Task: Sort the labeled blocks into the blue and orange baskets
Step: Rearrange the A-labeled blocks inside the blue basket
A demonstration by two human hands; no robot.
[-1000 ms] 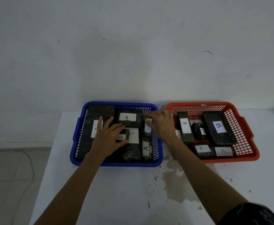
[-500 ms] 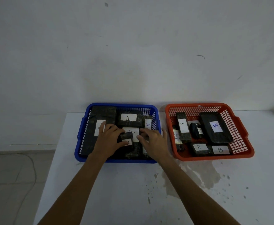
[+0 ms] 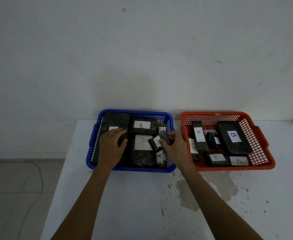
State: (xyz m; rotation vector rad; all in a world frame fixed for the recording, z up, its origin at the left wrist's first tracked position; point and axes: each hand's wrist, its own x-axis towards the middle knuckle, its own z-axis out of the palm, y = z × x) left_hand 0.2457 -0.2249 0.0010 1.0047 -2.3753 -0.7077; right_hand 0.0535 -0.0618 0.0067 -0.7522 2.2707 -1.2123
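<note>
While my view looks down from head height, I see the white surface (image 3: 142, 205) filling the lower frame, stained with dark splashes near the middle. On it, side by side and just apart, sit the blue basket (image 3: 131, 168) on the left and the orange basket (image 3: 270, 163) on the right.

I count several dark blocks in the blue basket, all marked A where a label shows: a long block (image 3: 116, 118) along its left wall, a block with an A label (image 3: 143, 126) at the back, and a wide one with a large A label (image 3: 142, 143) in the middle. Another A block (image 3: 160, 155) lies at the front right corner.

I see the orange basket carrying dark blocks marked B, the largest of them a big B block (image 3: 234, 137) lying at a slant on the right, with an upright narrow B block (image 3: 199, 134) on the left and two small ones (image 3: 216, 158) at the front.

My left hand (image 3: 111, 145) lies flat, fingers loosely spread, on the long block. My right hand (image 3: 175, 146) is pinched around a small A-labelled block (image 3: 157, 142), tilted and held over the right side of the blue basket, above the wide block.
</note>
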